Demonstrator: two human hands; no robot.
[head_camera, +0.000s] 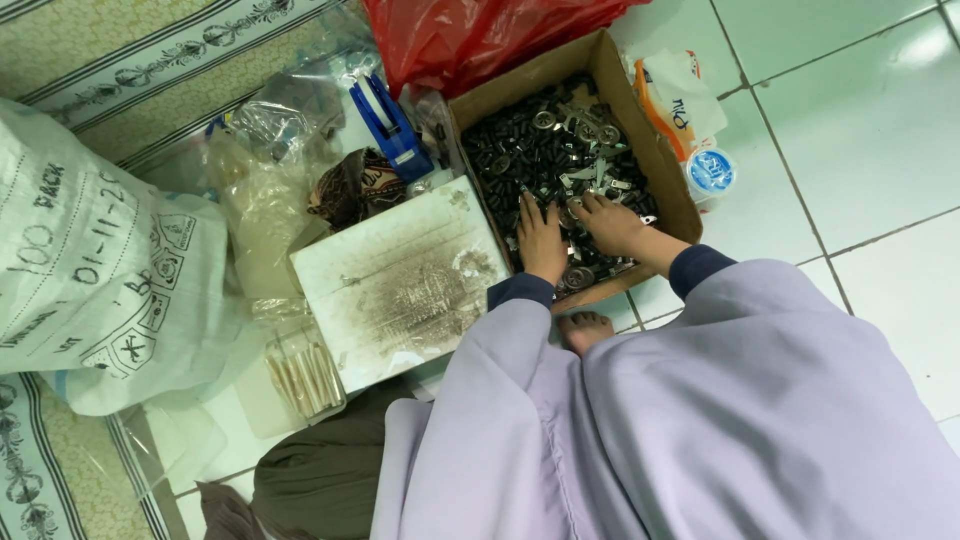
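a person sits on the tiled floor (880, 120) with a shallow cardboard box (655, 150) in front of their knees, and both hands are down inside it. the box holds a heap of small black parts (520, 150) mixed with flat silver metal pieces (585, 125). the left hand (542, 240) lies palm down at the near end of the box, fingers loosely spread over the heap; the right hand (612, 222) rests just beside it, fingers spread and curled a little into the silver pieces. whether either hand pinches anything i cannot tell. this looks like sorting or picking through the mix, and a next move would seem to call for closing fingertips on one small piece without dragging the rest. the box walls are low, so hands can lift straight up freely. to the left of the box, touching its side, sits a stained white board (400, 280), and beyond that clear plastic bags (265, 190) and a large white sack (90, 260) crowd the floor. behind the box lies a red plastic bag (470, 35). to the right of the box, past a white packet (680, 100), the tiles show bare.
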